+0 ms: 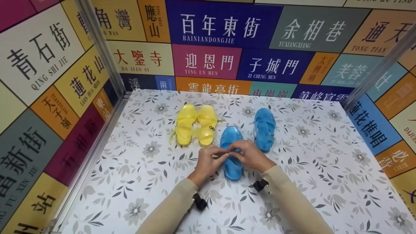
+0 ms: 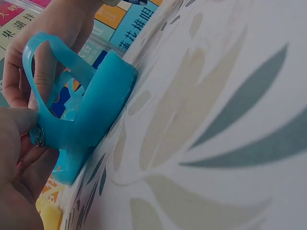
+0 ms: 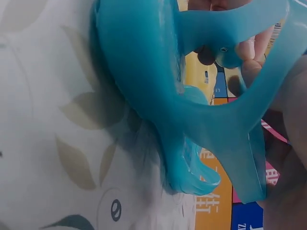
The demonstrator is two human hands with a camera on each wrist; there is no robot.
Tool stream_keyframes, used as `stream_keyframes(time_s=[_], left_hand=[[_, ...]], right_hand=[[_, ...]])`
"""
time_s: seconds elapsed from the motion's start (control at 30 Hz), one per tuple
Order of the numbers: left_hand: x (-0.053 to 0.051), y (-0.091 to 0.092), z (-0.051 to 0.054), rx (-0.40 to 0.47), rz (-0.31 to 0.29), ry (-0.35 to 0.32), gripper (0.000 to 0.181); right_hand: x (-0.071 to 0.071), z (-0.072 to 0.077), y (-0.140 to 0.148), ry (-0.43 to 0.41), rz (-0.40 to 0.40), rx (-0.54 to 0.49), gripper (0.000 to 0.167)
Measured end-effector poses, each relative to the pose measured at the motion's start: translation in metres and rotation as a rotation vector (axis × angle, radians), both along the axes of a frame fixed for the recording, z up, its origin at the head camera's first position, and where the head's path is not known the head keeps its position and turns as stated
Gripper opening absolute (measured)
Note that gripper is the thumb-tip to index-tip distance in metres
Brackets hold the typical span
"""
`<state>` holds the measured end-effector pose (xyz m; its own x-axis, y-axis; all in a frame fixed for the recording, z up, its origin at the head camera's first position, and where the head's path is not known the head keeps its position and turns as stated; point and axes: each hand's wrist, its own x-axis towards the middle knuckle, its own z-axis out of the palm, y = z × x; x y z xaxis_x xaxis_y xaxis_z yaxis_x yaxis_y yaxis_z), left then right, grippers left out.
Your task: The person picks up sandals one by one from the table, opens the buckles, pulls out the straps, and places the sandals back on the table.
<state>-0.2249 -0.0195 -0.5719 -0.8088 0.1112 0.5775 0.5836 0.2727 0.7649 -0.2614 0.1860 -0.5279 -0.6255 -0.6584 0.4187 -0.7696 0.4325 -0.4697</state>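
On my head feed the near blue sandal (image 1: 234, 171) sits mid-worktop (image 1: 325, 182), toe to 12 o'clock. I read the left hand (image 1: 207, 160) at its 9 o'clock and the right hand (image 1: 251, 154) at its 3, both pinching its strap (image 2: 72, 60) by the buckle (image 2: 38, 136). Far blue sandal (image 1: 264, 130): 2 o'clock of it. Yellow sandals (image 1: 185, 125): 10 o'clock.

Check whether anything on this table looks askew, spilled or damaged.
No spill or damage shows. The near blue sandal sits apart from its mate, unlike the side-by-side yellow sandals, and the leftmost yellow one's strap juts outward, perhaps unfastened.
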Motion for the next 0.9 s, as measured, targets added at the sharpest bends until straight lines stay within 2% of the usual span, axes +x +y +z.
stream_keyframes(time_s=[0.17, 0.27, 0.4, 0.53, 0.67, 0.9], left_hand=[[0.001, 0.000, -0.001, -0.013, 0.037, -0.039, 0.008], [0.001, -0.001, -0.001, -0.015, 0.048, -0.034, 0.007], [-0.001, -0.002, -0.001, 0.002, 0.020, -0.023, 0.005], [-0.001, -0.004, -0.002, 0.023, -0.008, -0.031, 0.006], [0.000, -0.005, -0.002, 0.031, -0.017, -0.045, 0.007], [0.002, -0.007, -0.003, 0.060, -0.014, -0.071, 0.006]], right_hand=[[0.002, -0.002, -0.003, 0.017, -0.027, 0.017, 0.007], [0.003, -0.002, -0.003, 0.043, -0.021, -0.005, 0.007], [0.001, 0.000, -0.002, 0.060, 0.000, -0.032, 0.009], [-0.001, 0.002, 0.001, 0.058, -0.017, -0.034, 0.009], [-0.002, 0.004, 0.003, 0.044, -0.037, -0.024, 0.010], [-0.005, 0.004, 0.008, 0.079, -0.072, -0.039, 0.007]])
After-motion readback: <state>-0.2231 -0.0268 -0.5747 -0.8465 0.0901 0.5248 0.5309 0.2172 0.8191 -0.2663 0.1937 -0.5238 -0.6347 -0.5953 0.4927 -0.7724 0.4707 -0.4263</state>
